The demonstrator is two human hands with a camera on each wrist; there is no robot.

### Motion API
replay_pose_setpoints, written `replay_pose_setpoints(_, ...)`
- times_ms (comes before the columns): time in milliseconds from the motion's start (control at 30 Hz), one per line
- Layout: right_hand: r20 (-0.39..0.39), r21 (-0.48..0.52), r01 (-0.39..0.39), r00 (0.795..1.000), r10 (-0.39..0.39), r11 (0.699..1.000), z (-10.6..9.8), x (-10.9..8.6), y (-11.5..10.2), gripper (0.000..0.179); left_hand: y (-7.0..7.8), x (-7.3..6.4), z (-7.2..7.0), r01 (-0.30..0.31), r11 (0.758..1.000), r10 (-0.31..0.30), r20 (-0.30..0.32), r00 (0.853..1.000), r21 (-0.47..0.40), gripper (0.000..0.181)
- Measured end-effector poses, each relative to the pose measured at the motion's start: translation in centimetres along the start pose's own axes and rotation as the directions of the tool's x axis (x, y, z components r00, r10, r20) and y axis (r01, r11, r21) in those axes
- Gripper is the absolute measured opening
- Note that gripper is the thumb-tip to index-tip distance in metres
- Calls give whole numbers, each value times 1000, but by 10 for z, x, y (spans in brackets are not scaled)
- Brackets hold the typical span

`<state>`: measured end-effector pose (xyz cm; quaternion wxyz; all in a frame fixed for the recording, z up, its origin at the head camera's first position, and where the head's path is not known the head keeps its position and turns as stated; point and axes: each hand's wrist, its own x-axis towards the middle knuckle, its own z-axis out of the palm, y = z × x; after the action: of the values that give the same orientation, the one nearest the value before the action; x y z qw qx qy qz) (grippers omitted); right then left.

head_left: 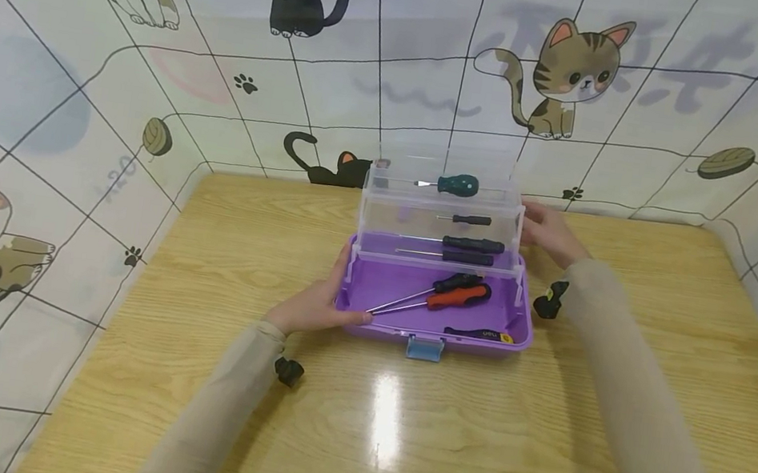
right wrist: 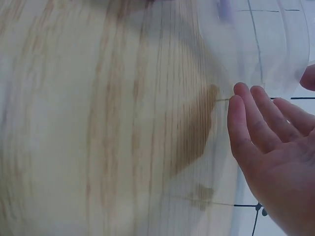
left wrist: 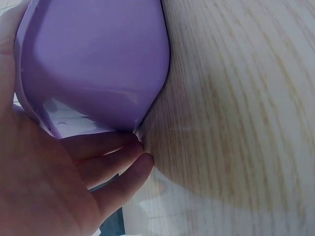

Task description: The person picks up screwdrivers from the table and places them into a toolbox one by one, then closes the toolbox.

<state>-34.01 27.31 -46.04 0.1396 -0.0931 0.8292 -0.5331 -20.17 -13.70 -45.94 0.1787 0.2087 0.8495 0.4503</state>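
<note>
A purple toolbox (head_left: 394,334) stands on the table, its clear lid (head_left: 389,218) and trays raised. My left hand (head_left: 318,309) grips its left end, thumb over the front rim; in the left wrist view the fingers (left wrist: 120,184) lie along the purple end wall. At the back right corner my right hand (head_left: 552,235) is beside the lid; the right wrist view shows its fingers (right wrist: 256,118) extended next to the clear plastic. Inside the box lie an orange-handled screwdriver (head_left: 461,296), a black screwdriver (head_left: 458,282) and a yellow-ended one (head_left: 482,334).
A green-handled screwdriver (head_left: 459,185) and several black ones (head_left: 474,244) sit in the clear tiers. The blue latch (head_left: 424,349) hangs at the box's front. Behind the wooden table (head_left: 452,441) rises a cat-printed wall covering (head_left: 412,55).
</note>
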Motion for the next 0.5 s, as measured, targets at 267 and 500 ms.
replay_pose_setpoints(267,23,78,12,1000,-13,997,2,-1,0,60,0,0,0,-13,1000,13,-3,1000,-16,126)
replay_pose_setpoints(500,44,37,-30,999,28,999,0,1,-4,59,3,-2,0,-16,1000,16,-12,1000,-6,125)
